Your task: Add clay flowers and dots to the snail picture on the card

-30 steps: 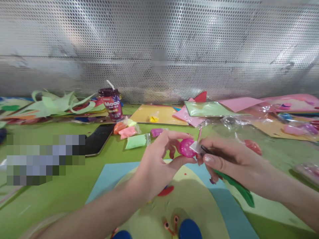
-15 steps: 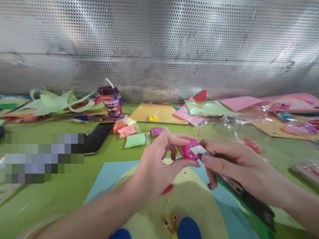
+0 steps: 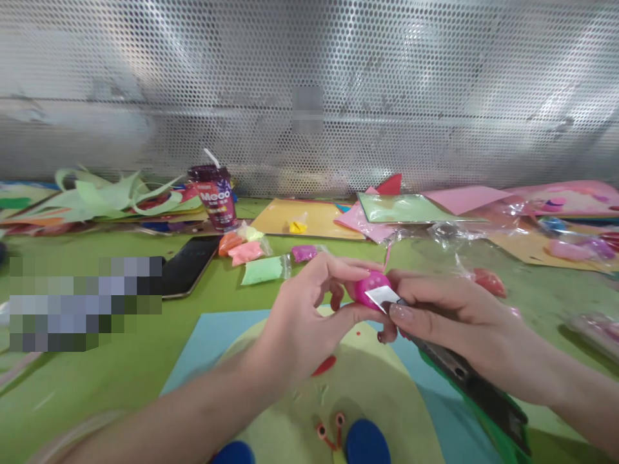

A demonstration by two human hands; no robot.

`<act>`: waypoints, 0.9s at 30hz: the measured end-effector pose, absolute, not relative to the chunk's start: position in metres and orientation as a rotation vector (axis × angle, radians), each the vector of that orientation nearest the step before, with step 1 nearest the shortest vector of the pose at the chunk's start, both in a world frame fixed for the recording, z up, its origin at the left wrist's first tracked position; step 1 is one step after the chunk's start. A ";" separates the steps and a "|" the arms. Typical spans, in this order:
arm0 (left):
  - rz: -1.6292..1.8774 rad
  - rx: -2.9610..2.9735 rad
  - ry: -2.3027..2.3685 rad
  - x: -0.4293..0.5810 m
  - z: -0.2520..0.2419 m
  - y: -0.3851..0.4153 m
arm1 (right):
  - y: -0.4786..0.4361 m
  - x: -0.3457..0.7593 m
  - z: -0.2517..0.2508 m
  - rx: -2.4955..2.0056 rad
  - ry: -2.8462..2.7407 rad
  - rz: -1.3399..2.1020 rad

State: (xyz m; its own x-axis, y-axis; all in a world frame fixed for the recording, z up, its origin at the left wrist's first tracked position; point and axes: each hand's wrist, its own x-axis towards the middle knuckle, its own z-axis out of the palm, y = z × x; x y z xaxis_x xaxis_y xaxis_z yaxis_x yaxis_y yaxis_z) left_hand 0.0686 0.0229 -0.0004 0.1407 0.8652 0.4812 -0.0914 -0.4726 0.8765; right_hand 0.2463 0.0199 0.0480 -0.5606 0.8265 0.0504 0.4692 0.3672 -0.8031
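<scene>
My left hand (image 3: 302, 316) pinches a small round pink clay ball with pale dots (image 3: 370, 287) between thumb and fingers, above a pale green and blue paper craft sheet (image 3: 290, 399). My right hand (image 3: 449, 316) grips a green-handled utility knife (image 3: 464, 374). Its short silver blade (image 3: 382, 296) rests against the pink ball. Both hands hover over the middle of the green table (image 3: 120, 367).
A purple drink cup (image 3: 215, 196) with a straw, a dark phone (image 3: 186, 264) and small bags of coloured clay (image 3: 251, 258) lie to the left. Coloured paper sheets and plastic packets (image 3: 435, 212) cover the back and right. A perforated metal wall stands behind.
The knife blade has shifted from the ball's right edge onto its front, and the ball has turned slightly in my left fingers. Both hands stayed in place.
</scene>
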 end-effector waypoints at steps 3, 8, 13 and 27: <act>1.445 1.592 0.784 0.069 0.000 0.023 | 0.020 0.246 0.048 -1.119 -2.178 1.067; 1.443 1.607 0.785 0.068 0.000 0.024 | 0.020 0.246 0.049 -1.114 -2.201 1.049; 1.446 1.601 0.785 0.068 0.001 0.024 | 0.020 0.246 0.050 -1.144 -2.201 1.053; 1.431 1.572 0.862 0.069 0.005 0.022 | 0.021 0.246 0.045 -1.109 -2.155 1.125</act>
State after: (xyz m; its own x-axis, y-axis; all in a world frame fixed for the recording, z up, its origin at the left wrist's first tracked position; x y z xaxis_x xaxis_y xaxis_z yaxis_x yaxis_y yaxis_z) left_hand 0.0686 0.0224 0.0053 0.1190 0.8956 0.4287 -0.0395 -0.4272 0.9033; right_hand 0.2460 0.0208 0.0449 -0.5657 0.8239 0.0346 0.4428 0.3388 -0.8302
